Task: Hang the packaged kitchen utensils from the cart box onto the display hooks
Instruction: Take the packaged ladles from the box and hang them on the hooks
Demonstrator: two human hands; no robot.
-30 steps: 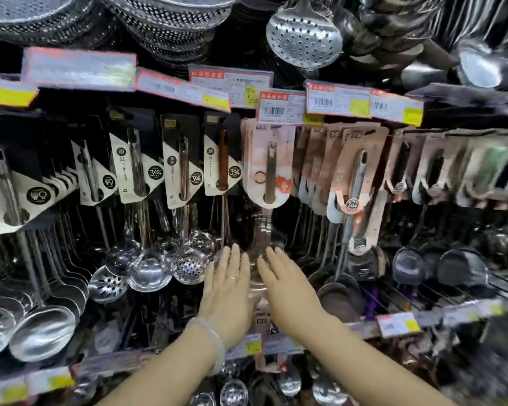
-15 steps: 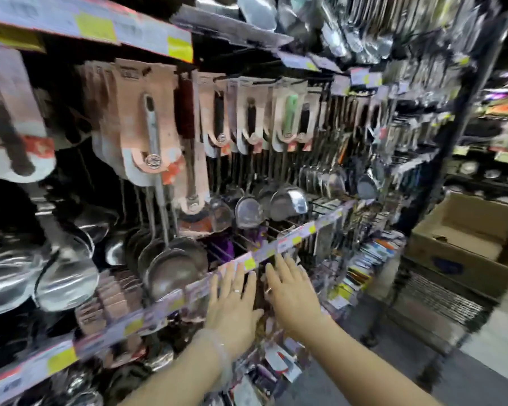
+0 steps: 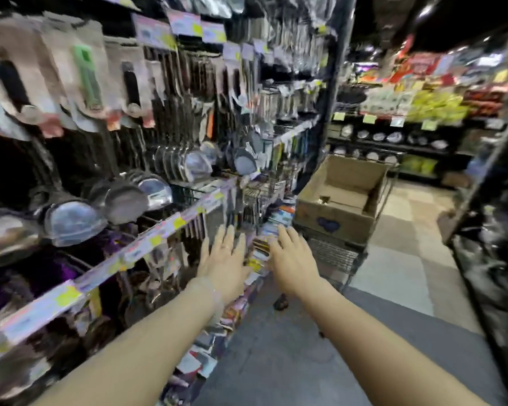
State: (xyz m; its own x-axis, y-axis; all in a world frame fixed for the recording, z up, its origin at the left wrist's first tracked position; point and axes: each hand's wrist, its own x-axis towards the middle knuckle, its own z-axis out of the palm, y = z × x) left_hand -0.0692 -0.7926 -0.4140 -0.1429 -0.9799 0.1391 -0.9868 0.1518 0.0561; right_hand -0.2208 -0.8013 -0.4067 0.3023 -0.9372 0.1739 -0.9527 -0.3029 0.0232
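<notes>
Shop aisle: cart box [image 3: 339, 197] ahead, left hand [image 3: 223, 263] and right hand [image 3: 291, 259] fingers released, empty.

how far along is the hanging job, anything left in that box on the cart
Done: rows of packaged metal ladles and skimmers already hang on the display hooks. In hand: nothing; the left hand and right hand are open and empty, stretched toward the open brown cardboard box on the wire cart. Left: the box looks almost empty, with only a small item on its floor, too blurred to identify.
</notes>
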